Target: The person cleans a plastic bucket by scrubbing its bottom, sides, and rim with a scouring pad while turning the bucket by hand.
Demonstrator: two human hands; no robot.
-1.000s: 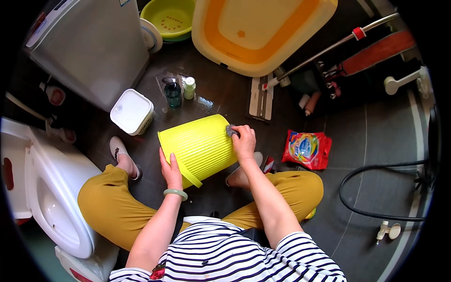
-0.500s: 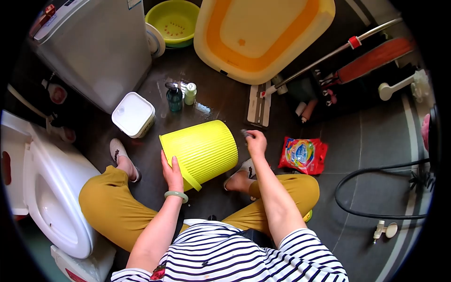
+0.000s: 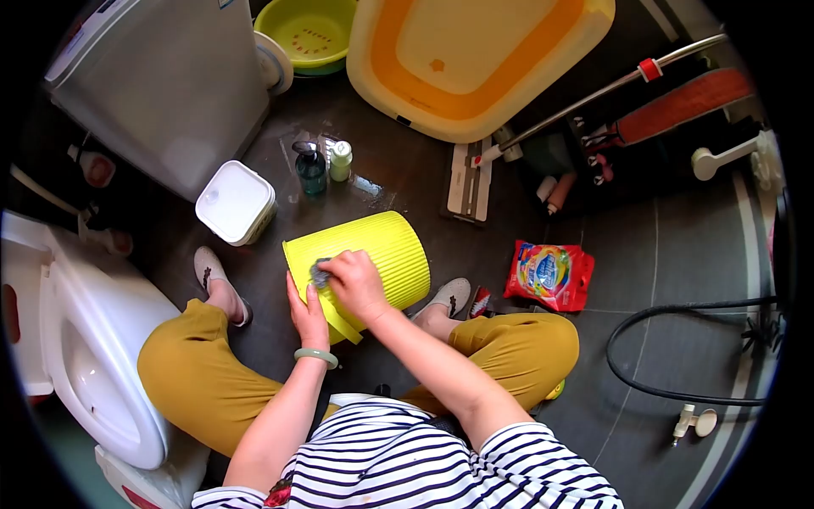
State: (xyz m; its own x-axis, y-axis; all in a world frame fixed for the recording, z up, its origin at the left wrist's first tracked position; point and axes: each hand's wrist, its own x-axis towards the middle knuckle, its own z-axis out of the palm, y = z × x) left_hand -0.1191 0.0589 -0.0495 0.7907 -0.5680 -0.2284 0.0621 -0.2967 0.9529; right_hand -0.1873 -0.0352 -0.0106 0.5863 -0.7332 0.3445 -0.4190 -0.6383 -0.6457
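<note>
A bright yellow ribbed bucket [image 3: 398, 259] lies tilted on its side between my knees, its flat yellow handle [image 3: 341, 329] hanging toward me. My left hand [image 3: 307, 318] grips the bucket at its rim on the left, fingers partly hidden behind it. Pinched in my right hand [image 3: 356, 284] is a small grey scouring pad, apparently steel wool [image 3: 319, 273], pressed against the bucket's side near the rim, just above my left thumb. A dark green pump bottle [image 3: 311, 174] and a pale green bottle [image 3: 341, 161] stand on the wet floor beyond the bucket.
A white-lidded tub [image 3: 236, 202] stands left of the bottles, and a toilet [image 3: 110, 365] is close on my left. A red packet [image 3: 551, 276] lies to the right. A folding basin [image 3: 479, 68], a flat mop [image 3: 468, 182] and a black hose [image 3: 627, 339] surround the floor.
My right hand has moved left with the scouring pad, from beside the bucket's base onto its side near the rim. A red-and-white brush near my right shoe has come into view.
</note>
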